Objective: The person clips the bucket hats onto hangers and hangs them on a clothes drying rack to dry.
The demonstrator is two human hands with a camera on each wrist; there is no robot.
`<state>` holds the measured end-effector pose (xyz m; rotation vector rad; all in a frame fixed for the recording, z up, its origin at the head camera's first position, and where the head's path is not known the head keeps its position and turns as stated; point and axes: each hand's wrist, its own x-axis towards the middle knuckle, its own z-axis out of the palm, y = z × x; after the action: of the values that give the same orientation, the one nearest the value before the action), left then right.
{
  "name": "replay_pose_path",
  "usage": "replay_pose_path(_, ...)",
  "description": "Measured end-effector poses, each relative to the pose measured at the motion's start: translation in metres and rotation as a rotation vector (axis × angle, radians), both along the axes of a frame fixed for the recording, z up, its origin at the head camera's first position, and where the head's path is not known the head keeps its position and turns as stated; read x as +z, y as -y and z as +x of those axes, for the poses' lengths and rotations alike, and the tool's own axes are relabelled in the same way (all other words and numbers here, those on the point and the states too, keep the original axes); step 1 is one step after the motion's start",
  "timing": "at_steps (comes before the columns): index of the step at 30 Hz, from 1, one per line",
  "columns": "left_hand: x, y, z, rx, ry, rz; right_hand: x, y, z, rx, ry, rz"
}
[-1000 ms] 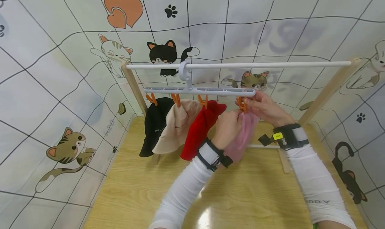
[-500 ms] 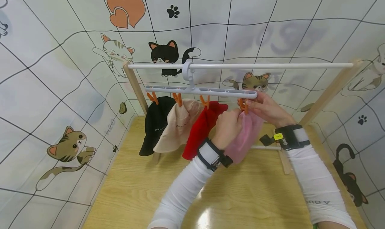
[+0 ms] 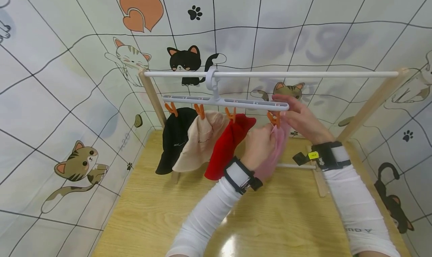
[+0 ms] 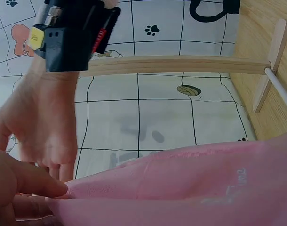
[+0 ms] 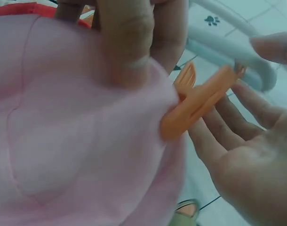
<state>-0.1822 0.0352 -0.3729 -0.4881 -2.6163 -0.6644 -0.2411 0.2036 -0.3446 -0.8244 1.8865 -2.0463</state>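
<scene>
My left hand (image 3: pixel 258 146) pinches the upper edge of a pink hat (image 3: pixel 272 160) between thumb and fingers. In the right wrist view an orange clothespin (image 5: pixel 197 106) bites the hat's edge and hangs from the hanger's end. My right hand (image 3: pixel 302 122) is spread beside that clothespin, its fingers extended behind it and the thumb apart from it. The pale hanger (image 3: pixel 253 105) hooks over a white rod (image 3: pixel 303 74). Small pale lettering marks the pink hat's cloth (image 4: pixel 223 188) in the left wrist view.
A black hat (image 3: pixel 173 144), a cream hat (image 3: pixel 199 144) and a red hat (image 3: pixel 227 148) hang from orange clothespins left of the pink one. Wooden posts (image 3: pixel 369 107) carry the rod above a wood-grain table (image 3: pixel 270 219). A cat-print sheet (image 3: pixel 236 9) covers the walls.
My right hand has loosened from the clothespin, its fingers spreading up and away from it. My left hand keeps hold of the pink hat and has shifted slightly right.
</scene>
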Motion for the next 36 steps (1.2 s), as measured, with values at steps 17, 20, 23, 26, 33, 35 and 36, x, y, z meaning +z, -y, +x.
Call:
replay_pose_path(17, -0.005, 0.014, 0.009, -0.09, 0.078, 0.155, -0.001, -0.007, -0.003, -0.252, -0.113, -0.058)
replay_pose_path(20, -0.007, 0.015, 0.009, -0.107, 0.102, 0.167, -0.003, -0.009, -0.005, -0.253, -0.111, -0.057)
replay_pose_path(23, -0.007, 0.015, 0.012, -0.112, 0.094, 0.147, -0.005, -0.012, -0.006, -0.269, -0.097, -0.054)
replay_pose_path(26, -0.006, 0.016, 0.014, -0.11, 0.078, 0.117, -0.007, -0.016, -0.007, -0.312, -0.082, -0.017)
replay_pose_path(33, -0.012, 0.018, 0.018, -0.107, 0.075, 0.122, -0.009, -0.027, -0.009, -0.319, -0.058, -0.039)
replay_pose_path(35, -0.015, 0.019, 0.019, -0.113, 0.077, 0.126, -0.01, -0.029, -0.009, -0.302, -0.044, -0.087)
replay_pose_path(36, -0.017, 0.02, 0.02, -0.116, 0.081, 0.125, -0.01, -0.03, -0.009, -0.3, -0.04, -0.095)
